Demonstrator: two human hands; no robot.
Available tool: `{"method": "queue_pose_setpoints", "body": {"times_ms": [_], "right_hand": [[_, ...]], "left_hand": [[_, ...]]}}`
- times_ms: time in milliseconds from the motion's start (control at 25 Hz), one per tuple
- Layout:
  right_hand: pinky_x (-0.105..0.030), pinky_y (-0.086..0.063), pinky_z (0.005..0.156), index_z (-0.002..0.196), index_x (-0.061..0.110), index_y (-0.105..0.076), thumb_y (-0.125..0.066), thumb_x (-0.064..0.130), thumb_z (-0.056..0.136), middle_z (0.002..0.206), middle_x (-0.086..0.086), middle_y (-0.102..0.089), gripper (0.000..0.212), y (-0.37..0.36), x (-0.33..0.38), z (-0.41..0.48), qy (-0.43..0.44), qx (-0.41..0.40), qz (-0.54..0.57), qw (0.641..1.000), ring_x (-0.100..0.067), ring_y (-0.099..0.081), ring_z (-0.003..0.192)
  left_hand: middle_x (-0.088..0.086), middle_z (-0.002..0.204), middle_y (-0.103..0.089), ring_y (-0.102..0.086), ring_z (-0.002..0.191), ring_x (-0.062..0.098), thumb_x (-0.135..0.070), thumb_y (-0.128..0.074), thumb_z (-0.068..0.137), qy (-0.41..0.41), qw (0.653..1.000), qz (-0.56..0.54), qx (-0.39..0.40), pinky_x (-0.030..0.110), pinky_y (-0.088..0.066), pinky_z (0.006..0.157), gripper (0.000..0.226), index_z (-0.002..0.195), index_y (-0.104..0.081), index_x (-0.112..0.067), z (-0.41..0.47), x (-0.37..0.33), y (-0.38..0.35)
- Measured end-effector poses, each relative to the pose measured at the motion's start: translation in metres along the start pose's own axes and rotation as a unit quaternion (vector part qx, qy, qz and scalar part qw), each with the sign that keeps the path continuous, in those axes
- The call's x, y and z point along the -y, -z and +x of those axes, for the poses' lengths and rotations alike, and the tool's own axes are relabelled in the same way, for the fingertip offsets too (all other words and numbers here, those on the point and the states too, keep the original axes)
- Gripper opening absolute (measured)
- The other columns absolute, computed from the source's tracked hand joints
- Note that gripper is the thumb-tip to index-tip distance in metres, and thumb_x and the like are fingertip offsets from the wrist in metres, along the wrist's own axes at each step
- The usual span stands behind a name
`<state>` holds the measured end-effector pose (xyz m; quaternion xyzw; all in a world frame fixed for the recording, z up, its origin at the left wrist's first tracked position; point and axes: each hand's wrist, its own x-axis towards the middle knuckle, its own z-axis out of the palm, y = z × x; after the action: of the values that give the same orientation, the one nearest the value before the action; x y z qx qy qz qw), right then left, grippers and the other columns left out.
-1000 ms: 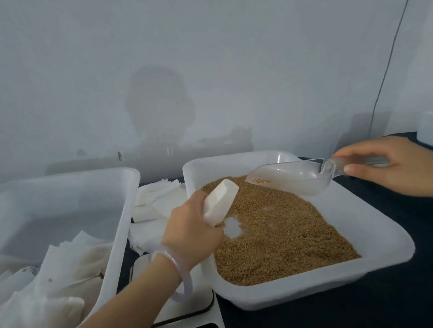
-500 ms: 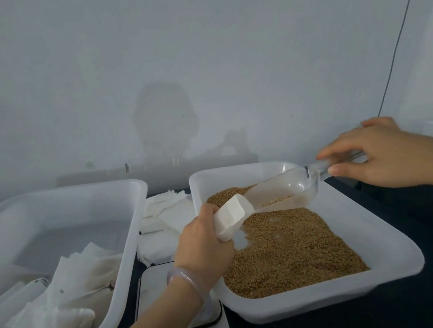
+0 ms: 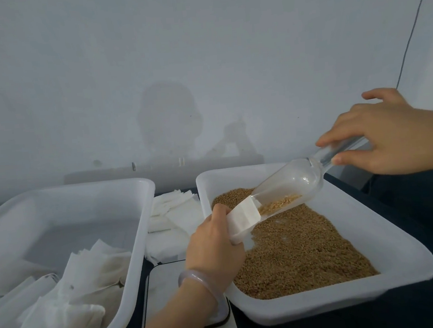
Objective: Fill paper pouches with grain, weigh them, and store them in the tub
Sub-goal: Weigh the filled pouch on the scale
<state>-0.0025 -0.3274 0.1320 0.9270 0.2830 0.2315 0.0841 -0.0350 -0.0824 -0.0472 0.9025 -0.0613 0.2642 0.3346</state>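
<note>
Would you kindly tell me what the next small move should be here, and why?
Probably the right hand should tip the scoop a little steeper: its lip sits at the open mouth of the pouch that the left hand holds, and some grain lies near the lip, not yet poured in.

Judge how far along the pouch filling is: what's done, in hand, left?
Done: pouches lie in the left tub. In hand: the left hand holds an open pouch; the right hand tips grain from the scoop into it. Left: weighing it on the scale, storing it, filling the stacked empties.
</note>
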Motion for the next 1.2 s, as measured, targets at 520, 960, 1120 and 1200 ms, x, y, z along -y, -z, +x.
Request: {"method": "queue_pose_setpoints", "body": {"times_ms": [520,960,1120,1200], "right_hand": [[-0.027,-0.01,0.104,0.098,0.056,-0.049,-0.046,0.056,0.071,0.092,0.041,-0.046,0.027,-0.003,-0.007,-0.002,0.008,0.007,0.059,0.998,0.002,-0.044,0.094],[-0.022,-0.049,0.082,0.101,0.043,-0.048,-0.053,0.043,0.091,0.103,0.016,-0.06,0.011,-0.122,0.016,-0.044,-0.098,0.267,0.189,0.94,0.0,-0.057,0.094],[-0.022,-0.046,0.09,0.096,0.043,-0.047,-0.058,0.04,0.089,0.11,0.018,-0.058,0.014,-0.15,0.04,-0.043,-0.093,0.332,0.172,0.923,0.001,-0.054,0.097],[-0.017,-0.042,0.091,0.106,0.043,-0.049,-0.063,0.049,0.082,0.115,0.026,-0.052,0.029,-0.139,0.051,-0.029,-0.095,0.283,0.211,0.931,0.005,-0.051,0.102]], "left_hand": [[-0.005,0.083,-0.057,-0.058,0.077,0.019,-0.012,-0.064,0.079,0.019,0.999,-0.037,-0.014,0.035,-0.051,0.062,0.031,0.097,-0.042,-0.024,-0.003,-0.001,0.003],[-0.002,0.058,-0.062,-0.06,0.053,0.008,0.005,-0.068,0.074,0.175,0.924,-0.337,0.045,0.021,-0.05,0.048,0.02,0.09,-0.06,-0.004,-0.017,0.0,0.065],[-0.005,0.057,-0.062,-0.063,0.056,0.009,0.004,-0.07,0.074,0.136,0.937,-0.308,0.088,0.022,-0.052,0.053,0.02,0.091,-0.061,-0.003,-0.019,0.006,0.097],[-0.004,0.059,-0.059,-0.058,0.057,0.007,0.0,-0.072,0.072,0.128,0.95,-0.265,0.103,0.019,-0.049,0.055,0.018,0.086,-0.062,-0.005,-0.015,0.009,0.108]]}}
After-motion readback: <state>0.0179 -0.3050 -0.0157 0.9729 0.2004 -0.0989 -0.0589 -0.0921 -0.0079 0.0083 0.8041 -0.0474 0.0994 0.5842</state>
